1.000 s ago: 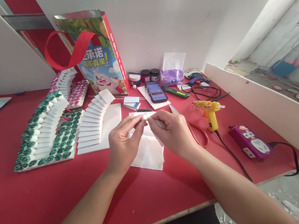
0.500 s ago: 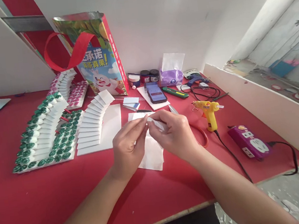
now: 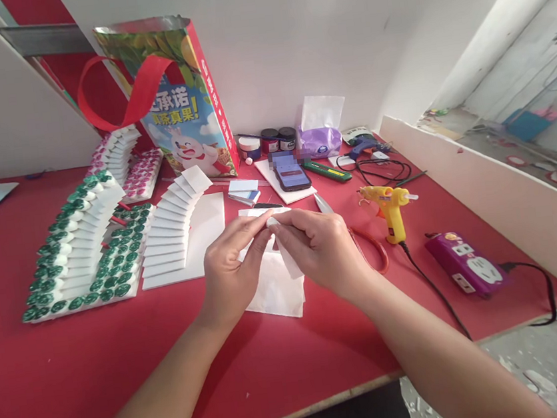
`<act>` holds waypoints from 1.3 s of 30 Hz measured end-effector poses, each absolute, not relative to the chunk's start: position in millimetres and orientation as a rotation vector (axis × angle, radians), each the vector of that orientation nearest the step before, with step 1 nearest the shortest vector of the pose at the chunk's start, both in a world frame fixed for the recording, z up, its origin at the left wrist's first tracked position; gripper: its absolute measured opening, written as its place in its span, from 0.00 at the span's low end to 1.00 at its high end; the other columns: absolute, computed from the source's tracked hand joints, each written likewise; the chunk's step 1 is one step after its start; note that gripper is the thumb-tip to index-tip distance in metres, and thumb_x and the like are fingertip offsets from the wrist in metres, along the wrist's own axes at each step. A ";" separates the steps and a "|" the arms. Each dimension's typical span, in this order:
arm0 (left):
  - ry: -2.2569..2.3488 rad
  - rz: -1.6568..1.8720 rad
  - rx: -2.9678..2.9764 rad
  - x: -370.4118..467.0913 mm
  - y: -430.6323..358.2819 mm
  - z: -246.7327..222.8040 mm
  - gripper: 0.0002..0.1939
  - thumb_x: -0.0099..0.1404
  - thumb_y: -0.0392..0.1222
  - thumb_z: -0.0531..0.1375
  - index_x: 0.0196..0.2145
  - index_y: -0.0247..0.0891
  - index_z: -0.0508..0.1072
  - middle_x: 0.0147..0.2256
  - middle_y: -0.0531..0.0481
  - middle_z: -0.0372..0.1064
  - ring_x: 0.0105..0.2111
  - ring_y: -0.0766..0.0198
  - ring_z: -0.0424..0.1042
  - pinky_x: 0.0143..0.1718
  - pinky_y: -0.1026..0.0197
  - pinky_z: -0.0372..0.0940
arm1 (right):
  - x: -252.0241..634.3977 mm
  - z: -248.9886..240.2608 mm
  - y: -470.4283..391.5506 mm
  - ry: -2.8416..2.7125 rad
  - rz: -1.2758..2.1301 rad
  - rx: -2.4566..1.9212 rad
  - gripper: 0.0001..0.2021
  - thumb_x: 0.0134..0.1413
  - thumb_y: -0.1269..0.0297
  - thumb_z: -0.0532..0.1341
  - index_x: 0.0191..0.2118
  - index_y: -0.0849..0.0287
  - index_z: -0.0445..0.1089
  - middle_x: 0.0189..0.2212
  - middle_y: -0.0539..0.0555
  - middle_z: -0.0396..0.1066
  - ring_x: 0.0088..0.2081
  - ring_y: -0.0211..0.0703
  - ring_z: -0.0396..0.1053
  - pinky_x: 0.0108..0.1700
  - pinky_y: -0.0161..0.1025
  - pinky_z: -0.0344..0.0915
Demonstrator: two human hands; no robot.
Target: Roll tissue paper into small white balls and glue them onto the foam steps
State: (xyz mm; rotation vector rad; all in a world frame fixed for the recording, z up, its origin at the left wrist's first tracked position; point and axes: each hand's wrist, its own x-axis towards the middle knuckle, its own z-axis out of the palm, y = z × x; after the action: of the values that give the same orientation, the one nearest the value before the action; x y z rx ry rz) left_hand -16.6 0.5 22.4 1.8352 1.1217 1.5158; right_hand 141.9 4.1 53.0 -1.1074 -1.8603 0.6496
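Over the middle of the red table, my left hand (image 3: pixel 231 261) and my right hand (image 3: pixel 320 248) meet at the fingertips. Both pinch a small piece of thin white paper (image 3: pixel 289 259), possibly tissue. One end of it is bunched between the fingers, and a flap hangs below my right fingers. The rest is hidden by the hands. Underneath lies a stack of white paper sheets (image 3: pixel 275 293). Orange-handled scissors (image 3: pixel 373 248) rest just beyond my right hand, partly covered by it.
White stepped card fans (image 3: pixel 168 231) and a piece edged with green rosettes (image 3: pixel 76 259) stand left. Behind are a gift bag (image 3: pixel 182 112), phone (image 3: pixel 291 170), green cutter (image 3: pixel 328 170) and tissue pack (image 3: pixel 320 140). Rightward are a yellow glue gun (image 3: pixel 389 206) and purple power strip (image 3: pixel 466 265).
My left hand has shifted slightly left and down. The white paper flap now hangs lower beneath my right fingers. Both hands keep their pinch.
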 end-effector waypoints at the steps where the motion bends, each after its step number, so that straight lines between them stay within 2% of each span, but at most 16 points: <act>1: 1.141 1.516 1.843 -16.2 0.0 22.7 0.13 0.71 0.36 0.62 0.51 0.42 0.81 0.41 0.51 0.77 0.40 0.67 0.75 0.43 0.67 0.69 | 142.1 54.2 4.9 -1.819 0.730 -1.127 0.09 0.66 0.65 0.60 0.37 0.60 0.76 0.28 0.52 0.76 0.28 0.38 0.70 0.32 0.34 0.64; 4: 1.192 1.504 1.797 -17.3 -0.7 25.0 0.10 0.71 0.39 0.62 0.48 0.41 0.81 0.42 0.50 0.78 0.41 0.65 0.75 0.44 0.65 0.69 | 144.8 60.8 10.3 -1.558 1.277 -1.140 0.14 0.66 0.54 0.61 0.39 0.61 0.75 0.27 0.53 0.76 0.27 0.41 0.73 0.31 0.36 0.68; 6: 1.207 1.471 1.706 -19.8 0.1 26.7 0.09 0.70 0.42 0.63 0.46 0.42 0.81 0.41 0.50 0.78 0.40 0.64 0.76 0.44 0.64 0.70 | 147.8 65.7 16.0 -1.288 1.740 -1.049 0.19 0.70 0.50 0.55 0.44 0.62 0.73 0.27 0.55 0.76 0.28 0.46 0.77 0.33 0.41 0.73; 9: 1.189 1.416 1.627 -24.1 2.4 27.8 0.09 0.69 0.45 0.64 0.45 0.44 0.82 0.41 0.50 0.79 0.41 0.61 0.77 0.46 0.61 0.71 | 152.1 69.1 23.8 -0.999 2.179 -0.846 0.21 0.75 0.56 0.44 0.48 0.63 0.71 0.29 0.58 0.77 0.32 0.49 0.80 0.40 0.47 0.77; 12: 1.144 1.404 1.652 -26.5 3.8 27.9 0.08 0.69 0.45 0.64 0.44 0.45 0.82 0.41 0.50 0.79 0.42 0.61 0.77 0.47 0.60 0.71 | 154.4 67.3 26.7 -0.882 2.307 -0.717 0.19 0.74 0.64 0.44 0.44 0.63 0.71 0.27 0.54 0.73 0.31 0.44 0.78 0.42 0.49 0.77; 14: 1.129 1.410 1.655 -27.0 4.2 28.0 0.08 0.69 0.44 0.64 0.44 0.45 0.83 0.41 0.50 0.79 0.42 0.62 0.77 0.46 0.61 0.71 | 154.9 65.2 25.9 -0.875 2.280 -0.691 0.16 0.73 0.66 0.48 0.43 0.63 0.72 0.26 0.49 0.67 0.27 0.39 0.73 0.41 0.48 0.77; 17: 1.131 1.419 1.610 -27.0 4.9 28.0 0.09 0.69 0.44 0.65 0.45 0.44 0.83 0.41 0.50 0.79 0.40 0.63 0.76 0.45 0.62 0.71 | 153.7 63.6 22.4 -0.975 2.158 -0.757 0.12 0.71 0.64 0.54 0.44 0.63 0.73 0.26 0.47 0.61 0.25 0.33 0.65 0.37 0.41 0.75; 21: 1.141 1.419 1.520 -26.1 5.2 27.3 0.11 0.67 0.45 0.66 0.45 0.42 0.83 0.41 0.49 0.79 0.40 0.62 0.77 0.45 0.61 0.72 | 149.4 62.8 17.2 -1.371 1.699 -0.907 0.11 0.66 0.59 0.61 0.42 0.62 0.76 0.25 0.46 0.58 0.26 0.33 0.59 0.32 0.34 0.67; 25: 1.166 1.429 1.448 -24.0 3.9 25.5 0.13 0.66 0.46 0.67 0.46 0.40 0.82 0.41 0.48 0.80 0.40 0.61 0.77 0.44 0.61 0.73 | 145.6 59.0 12.9 -1.707 1.185 -1.087 0.13 0.67 0.59 0.59 0.44 0.61 0.77 0.24 0.47 0.63 0.26 0.33 0.61 0.29 0.33 0.61; 28: 1.181 1.458 1.451 -22.1 2.8 24.7 0.12 0.66 0.46 0.67 0.45 0.39 0.82 0.40 0.48 0.80 0.39 0.62 0.78 0.44 0.61 0.73 | 143.5 55.1 9.7 -1.721 0.986 -1.253 0.13 0.66 0.57 0.60 0.39 0.62 0.77 0.23 0.47 0.65 0.23 0.34 0.62 0.26 0.33 0.57; 31: 1.171 1.491 1.497 -19.5 1.5 25.0 0.11 0.67 0.44 0.66 0.46 0.39 0.82 0.40 0.48 0.79 0.40 0.62 0.77 0.45 0.61 0.73 | 140.7 52.2 6.6 -1.730 0.815 -1.305 0.11 0.64 0.59 0.62 0.34 0.61 0.75 0.20 0.47 0.64 0.22 0.34 0.59 0.25 0.34 0.53; 39: 1.275 1.671 1.758 -8.8 -6.1 21.8 0.10 0.69 0.39 0.64 0.47 0.40 0.83 0.39 0.48 0.79 0.37 0.63 0.77 0.40 0.62 0.72 | 134.9 46.9 2.8 -1.829 0.505 -1.177 0.11 0.66 0.64 0.60 0.30 0.59 0.72 0.23 0.51 0.72 0.26 0.37 0.67 0.31 0.35 0.61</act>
State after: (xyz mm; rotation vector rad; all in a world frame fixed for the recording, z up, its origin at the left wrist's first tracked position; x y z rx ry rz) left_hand -8.8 -6.1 21.8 1.7576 1.2751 1.6709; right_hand 134.9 2.8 46.9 -1.1769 -1.8287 0.5054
